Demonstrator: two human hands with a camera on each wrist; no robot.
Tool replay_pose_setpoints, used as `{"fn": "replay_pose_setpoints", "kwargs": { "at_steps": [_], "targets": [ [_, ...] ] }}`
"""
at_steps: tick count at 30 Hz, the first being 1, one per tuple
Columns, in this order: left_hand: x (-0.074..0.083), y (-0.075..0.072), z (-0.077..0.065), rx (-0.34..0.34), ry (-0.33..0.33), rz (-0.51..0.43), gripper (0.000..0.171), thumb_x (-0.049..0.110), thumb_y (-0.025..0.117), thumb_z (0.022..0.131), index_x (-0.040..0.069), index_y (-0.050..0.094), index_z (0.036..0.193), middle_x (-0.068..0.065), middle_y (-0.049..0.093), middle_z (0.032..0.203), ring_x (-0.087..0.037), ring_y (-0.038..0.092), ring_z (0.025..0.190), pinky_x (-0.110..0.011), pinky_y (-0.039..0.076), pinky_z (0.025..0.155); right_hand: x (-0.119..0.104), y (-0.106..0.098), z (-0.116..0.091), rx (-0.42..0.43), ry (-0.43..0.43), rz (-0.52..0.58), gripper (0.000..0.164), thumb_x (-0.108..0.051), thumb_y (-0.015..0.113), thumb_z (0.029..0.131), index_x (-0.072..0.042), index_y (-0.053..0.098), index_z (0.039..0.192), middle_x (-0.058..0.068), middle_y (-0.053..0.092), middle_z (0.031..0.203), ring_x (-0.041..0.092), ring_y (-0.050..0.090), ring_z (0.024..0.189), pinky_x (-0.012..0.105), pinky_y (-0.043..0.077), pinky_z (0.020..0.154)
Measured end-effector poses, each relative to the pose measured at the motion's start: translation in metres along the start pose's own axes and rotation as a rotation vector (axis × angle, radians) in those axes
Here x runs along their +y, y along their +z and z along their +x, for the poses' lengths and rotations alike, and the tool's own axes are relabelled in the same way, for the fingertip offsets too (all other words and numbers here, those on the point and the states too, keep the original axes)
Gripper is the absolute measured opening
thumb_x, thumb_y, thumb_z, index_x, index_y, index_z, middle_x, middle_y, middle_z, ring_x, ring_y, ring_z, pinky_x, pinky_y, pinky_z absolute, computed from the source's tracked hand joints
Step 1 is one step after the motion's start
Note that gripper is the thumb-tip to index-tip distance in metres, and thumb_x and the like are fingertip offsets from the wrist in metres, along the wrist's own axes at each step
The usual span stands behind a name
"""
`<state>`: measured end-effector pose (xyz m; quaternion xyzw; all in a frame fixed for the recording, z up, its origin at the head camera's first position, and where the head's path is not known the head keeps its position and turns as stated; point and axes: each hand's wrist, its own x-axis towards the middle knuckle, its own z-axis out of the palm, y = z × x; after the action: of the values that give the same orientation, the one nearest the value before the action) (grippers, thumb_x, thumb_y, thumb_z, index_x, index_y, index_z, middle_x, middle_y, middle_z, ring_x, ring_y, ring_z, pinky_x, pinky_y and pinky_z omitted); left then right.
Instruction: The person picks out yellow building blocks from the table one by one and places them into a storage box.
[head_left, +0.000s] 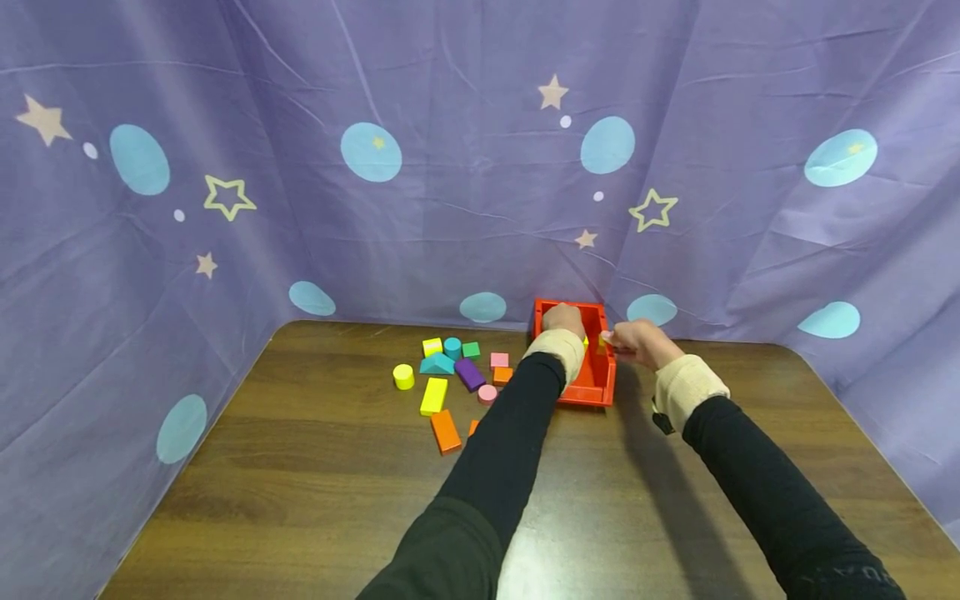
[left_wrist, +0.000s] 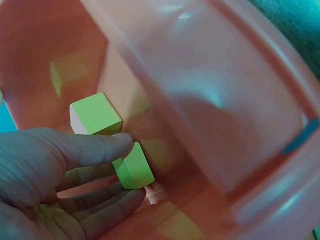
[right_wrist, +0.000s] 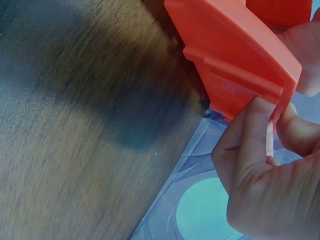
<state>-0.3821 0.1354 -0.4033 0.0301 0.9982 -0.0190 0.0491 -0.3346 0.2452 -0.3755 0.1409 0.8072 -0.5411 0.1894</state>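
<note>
Head view shows a glossy red, open-topped bin (head_left: 588, 395) at four o'clock of centre; the right hand (head_left: 641, 342) grips it at three o'clock, the left hand (head_left: 564, 318) pinches a flat-faced yellow-green block (left_wrist: 139, 171) inside.

Head camera: well back from and above the bin (head_left: 590, 390), facing forward-down. Wrist cameras: close; left faces its inside, right its outer wall. All share the bin.

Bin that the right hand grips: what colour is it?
The bin is bright orange-red; it shows best in the right wrist view.
</note>
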Motion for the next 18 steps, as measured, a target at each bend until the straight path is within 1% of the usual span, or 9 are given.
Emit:
{"fn": "replay_pose_setpoints", "kwargs": {
  "at_steps": [4,8,11,12,14,15,18],
  "targets": [
    [-0.001,0.000,0.001,-0.009,0.010,-0.013,0.027,0.019,0.054,0.106,0.028,0.077,0.116,0.012,0.074,0.113,-0.005,0.070,0.096,-0.024,0.057,0.071,-0.001,0.000,-0.001,-0.015,0.007,0.005,0.043,0.002,0.047,0.100,-0.010,0.040,0.059,-0.001,0.044,0.070,0.010,0.050,0.067,0.023,0.048,0.067],
    [-0.003,-0.001,0.000,-0.034,0.027,-0.025,0.026,0.019,0.055,0.106,0.027,0.077,0.117,0.012,0.073,0.115,-0.006,0.070,0.098,-0.024,0.057,0.075,0.001,-0.002,0.006,-0.012,0.008,-0.036,0.046,-0.001,0.049,0.101,-0.011,0.037,0.058,0.000,0.042,0.072,0.012,0.048,0.068,0.025,0.047,0.068],
    [-0.003,-0.002,0.000,-0.047,0.032,-0.027,0.025,0.020,0.056,0.105,0.027,0.076,0.118,0.012,0.073,0.117,-0.006,0.070,0.099,-0.024,0.057,0.076,0.012,-0.008,0.027,-0.014,-0.008,-0.041,0.046,-0.002,0.054,0.100,-0.011,0.036,0.058,0.002,0.042,0.073,0.015,0.046,0.069,0.025,0.044,0.067],
    [-0.003,-0.002,0.000,-0.047,0.033,-0.027,0.025,0.021,0.055,0.106,0.027,0.076,0.119,0.011,0.073,0.117,-0.006,0.070,0.099,-0.024,0.057,0.076,0.020,-0.012,0.041,-0.039,-0.030,-0.018,0.047,-0.002,0.058,0.097,-0.012,0.036,0.057,0.003,0.042,0.070,0.015,0.046,0.066,0.025,0.044,0.063],
    [-0.003,-0.002,-0.001,-0.045,0.031,-0.027,0.025,0.021,0.056,0.106,0.027,0.076,0.119,0.011,0.073,0.118,-0.006,0.070,0.099,-0.024,0.057,0.076,0.025,-0.015,0.052,-0.042,-0.025,0.005,0.045,-0.003,0.060,0.096,-0.011,0.038,0.058,0.004,0.044,0.074,0.016,0.047,0.068,0.026,0.044,0.065],
    [-0.003,-0.002,-0.001,-0.041,0.030,-0.025,0.026,0.021,0.055,0.106,0.027,0.076,0.119,0.011,0.073,0.118,-0.006,0.069,0.099,-0.024,0.057,0.076,0.025,-0.015,0.054,-0.046,-0.023,0.010,0.044,-0.004,0.061,0.096,-0.011,0.039,0.059,0.005,0.045,0.076,0.017,0.048,0.069,0.026,0.045,0.066],
    [-0.003,-0.001,-0.002,-0.030,0.023,-0.024,0.027,0.020,0.054,0.106,0.028,0.076,0.119,0.012,0.073,0.117,-0.005,0.069,0.099,-0.024,0.057,0.076,0.019,-0.011,0.043,-0.019,-0.005,-0.010,0.040,-0.005,0.059,0.098,-0.009,0.044,0.062,0.005,0.049,0.081,0.016,0.051,0.072,0.027,0.049,0.069]
  ]
}}
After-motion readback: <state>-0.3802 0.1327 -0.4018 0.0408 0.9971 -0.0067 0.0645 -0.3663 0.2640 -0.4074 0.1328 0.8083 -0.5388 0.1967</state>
